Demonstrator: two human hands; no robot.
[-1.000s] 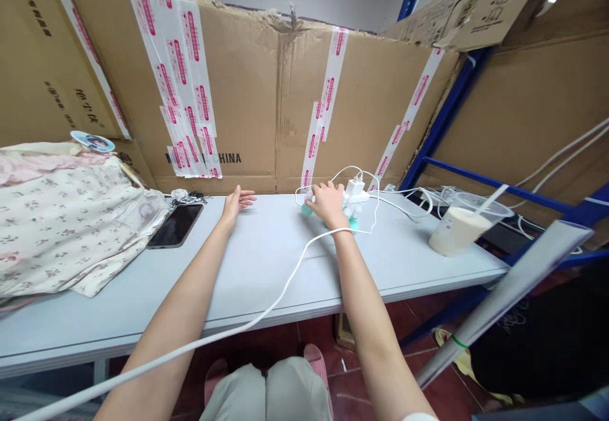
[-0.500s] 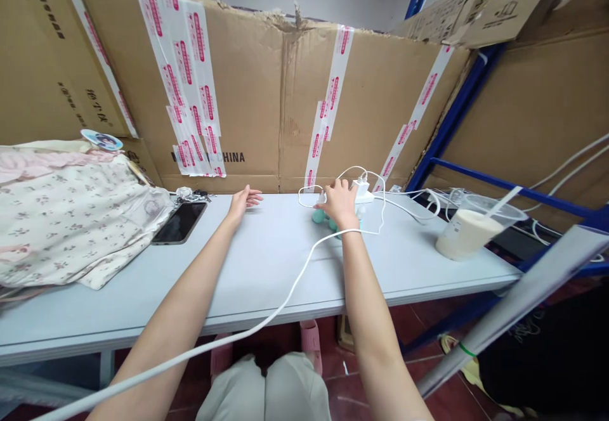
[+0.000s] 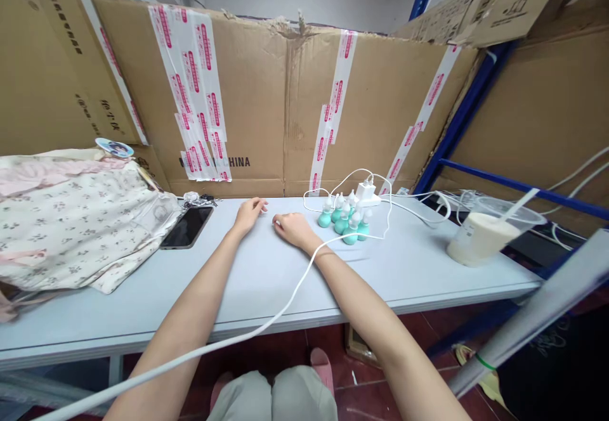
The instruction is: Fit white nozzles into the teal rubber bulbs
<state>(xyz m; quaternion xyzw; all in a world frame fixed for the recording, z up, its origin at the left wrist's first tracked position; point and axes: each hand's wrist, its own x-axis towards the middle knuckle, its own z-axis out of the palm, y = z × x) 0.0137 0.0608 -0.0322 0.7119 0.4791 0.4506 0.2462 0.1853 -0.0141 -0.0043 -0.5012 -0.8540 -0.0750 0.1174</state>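
Note:
My left hand (image 3: 248,215) rests on the grey table (image 3: 257,275) with its fingers loosely stretched out to the right, holding nothing. Just right of it, my right hand (image 3: 294,227) lies on the tabletop with its fingers curled in, and nothing shows in its grasp. Several small squeeze bottles (image 3: 351,227) with teal bulb bottoms and clear pointed tops stand upright in a cluster to the right of that hand, apart from it. A white cable (image 3: 304,275) passes over my right forearm and runs beside the bottles.
A white plug adapter (image 3: 366,193) with cords sits behind the bottles. Farther right stands a plastic cup (image 3: 485,237) of pale drink with a straw. A phone (image 3: 187,227) and a floral cloth bag (image 3: 90,218) lie at left. Taped cardboard (image 3: 257,104) walls the back.
My right hand has left the bottles and moved left, close to my left hand, its fingers curling in. The bottle cluster it covered now shows. The view has shifted slightly.

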